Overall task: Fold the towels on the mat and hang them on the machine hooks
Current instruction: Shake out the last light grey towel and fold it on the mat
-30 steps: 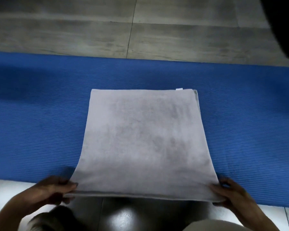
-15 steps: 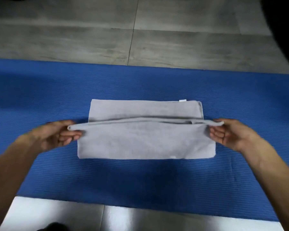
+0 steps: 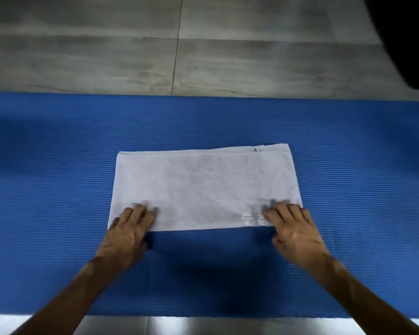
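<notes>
The towel point(image 3: 205, 187), pale grey, lies folded into a wide rectangle near the middle of the blue mat point(image 3: 58, 165). Its layered edges show along the far side, with a small tag near the far right corner. Faint pale lettering appears near the near right corner.

The left hand point(image 3: 128, 232) lies palm down on the towel's near left corner, fingers extended and flat, gripping nothing. The right hand point(image 3: 294, 229) lies palm down on the near right corner, fingers likewise spread and pressing, with no cloth pinched. The fingertips of both hands are blurred.

Grey floor tiles point(image 3: 203, 44) lie beyond the mat. A dark shape point(image 3: 409, 32) fills the upper right corner.
</notes>
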